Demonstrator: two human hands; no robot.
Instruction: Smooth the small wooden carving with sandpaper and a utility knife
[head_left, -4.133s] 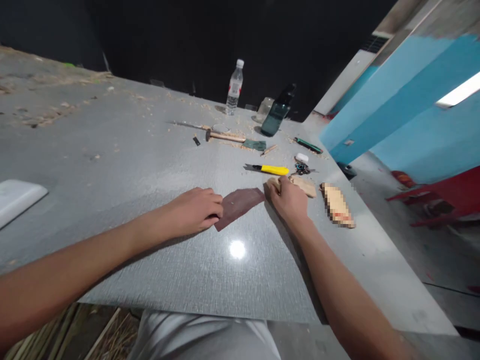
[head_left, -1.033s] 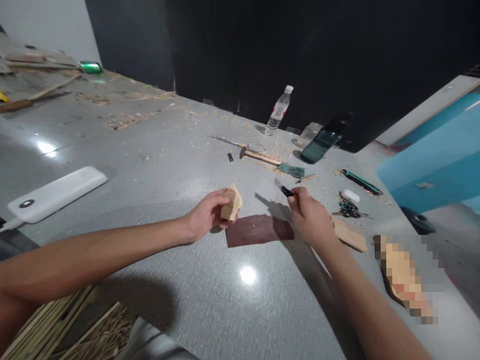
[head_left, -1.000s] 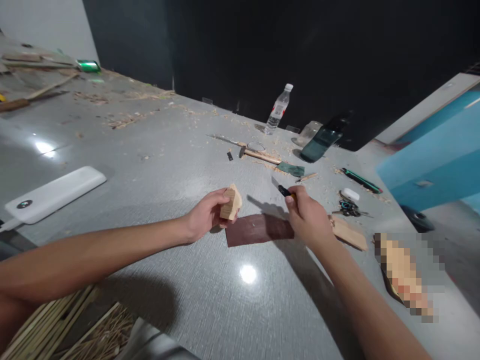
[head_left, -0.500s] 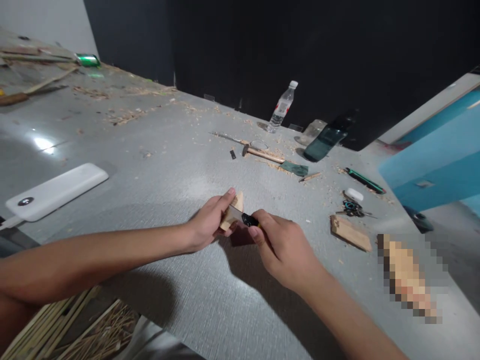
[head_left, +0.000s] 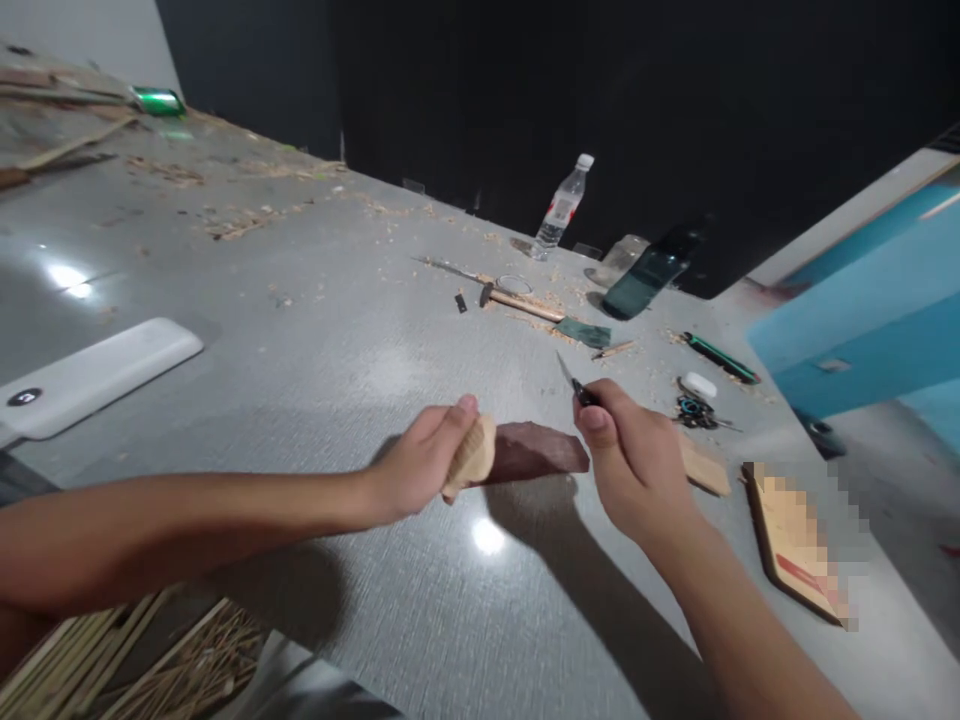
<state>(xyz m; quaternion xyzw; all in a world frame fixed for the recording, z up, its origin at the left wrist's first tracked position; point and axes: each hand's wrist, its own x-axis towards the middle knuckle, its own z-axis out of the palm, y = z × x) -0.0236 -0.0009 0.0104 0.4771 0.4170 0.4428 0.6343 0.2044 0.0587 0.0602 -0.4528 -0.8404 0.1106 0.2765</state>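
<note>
My left hand (head_left: 420, 467) is closed round a small pale wood block (head_left: 472, 455), held just above the grey table (head_left: 300, 380). My right hand (head_left: 634, 460) grips a utility knife (head_left: 574, 383), its blade pointing up and away, a little to the right of the block. A dark red sheet of sandpaper (head_left: 536, 452) lies flat on the table between and behind the two hands.
A white power bank (head_left: 90, 375) lies at the left. Farther back are a hammer (head_left: 517, 300), a water bottle (head_left: 562, 205), a dark bottle (head_left: 649, 272), a green pen (head_left: 721, 358), keys (head_left: 697, 410) and a flat wood piece (head_left: 705, 468). Wood shavings are scattered about.
Half a second ago the knife blade was against the wood block. My right hand has drawn the knife away to the right and up, uncovering the sandpaper. The left hand has turned the block.
</note>
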